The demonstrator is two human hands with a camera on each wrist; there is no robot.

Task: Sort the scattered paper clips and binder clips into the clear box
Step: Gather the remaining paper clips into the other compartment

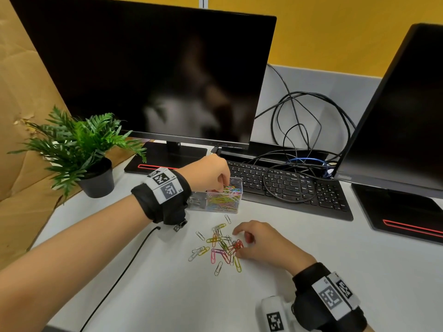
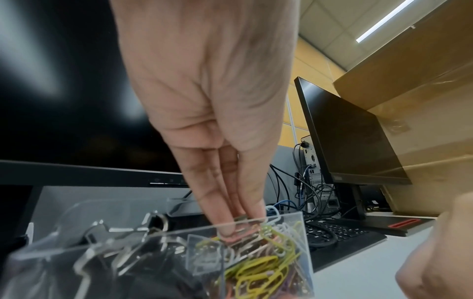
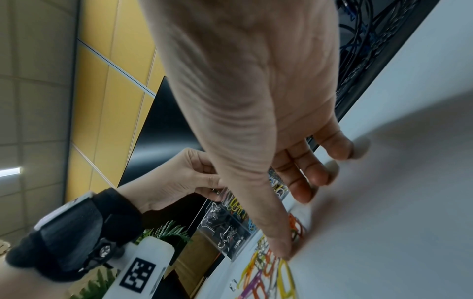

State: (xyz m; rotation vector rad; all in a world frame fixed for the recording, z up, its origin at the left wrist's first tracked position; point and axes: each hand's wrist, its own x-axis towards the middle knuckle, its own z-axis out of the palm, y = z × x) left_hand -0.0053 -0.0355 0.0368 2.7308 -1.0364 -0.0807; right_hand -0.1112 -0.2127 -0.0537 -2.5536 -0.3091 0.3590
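Observation:
The clear box (image 1: 237,182) stands on the white desk before the keyboard. Its left compartment holds binder clips (image 2: 107,238), its right one coloured paper clips (image 1: 224,200). My left hand (image 1: 221,188) reaches down into the right compartment, fingertips (image 2: 227,228) pressed together and pinching a pinkish paper clip (image 2: 231,238). Scattered paper clips (image 1: 219,245) lie in a loose heap nearer to me. My right hand (image 1: 238,243) hovers over the heap's right side, thumb on the desk and fingers spread around a bunch of red clips (image 3: 298,226), not closed on them.
A black keyboard (image 1: 287,185) with looped cables over it lies right behind the box. A potted plant (image 1: 79,149) stands at the left. Two dark monitors and their bases (image 1: 395,212) sit at the back and right. A thin black cable (image 1: 124,271) crosses the desk.

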